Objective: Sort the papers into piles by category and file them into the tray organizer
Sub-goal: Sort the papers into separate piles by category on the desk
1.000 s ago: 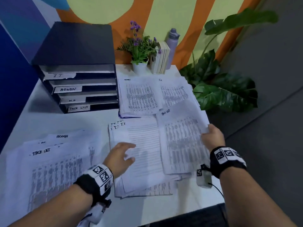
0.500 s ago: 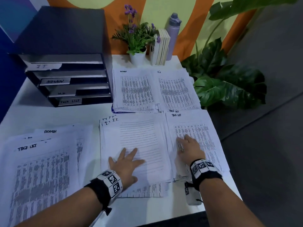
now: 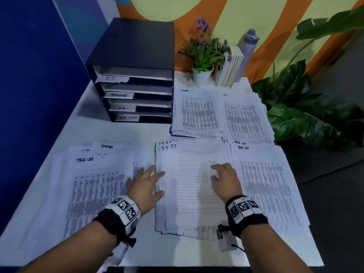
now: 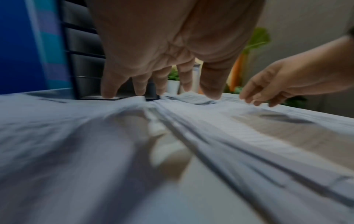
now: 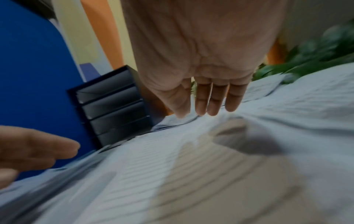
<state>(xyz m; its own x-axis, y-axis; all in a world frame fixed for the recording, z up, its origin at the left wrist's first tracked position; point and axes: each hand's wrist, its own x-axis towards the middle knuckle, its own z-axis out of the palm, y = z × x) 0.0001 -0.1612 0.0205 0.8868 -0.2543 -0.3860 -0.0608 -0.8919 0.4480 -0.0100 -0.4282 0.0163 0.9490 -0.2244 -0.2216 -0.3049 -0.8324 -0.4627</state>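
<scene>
I.T. pile [image 3: 194, 186], centre near: left hand [image 3: 144, 183] flat-fingered at its left edge, right hand [image 3: 225, 179] loosely spread, fingertips on its right part.

Matt white paper sheets [image 3: 193, 186]; tray organizer [image 3: 136, 56] seemingly matt card.
</scene>
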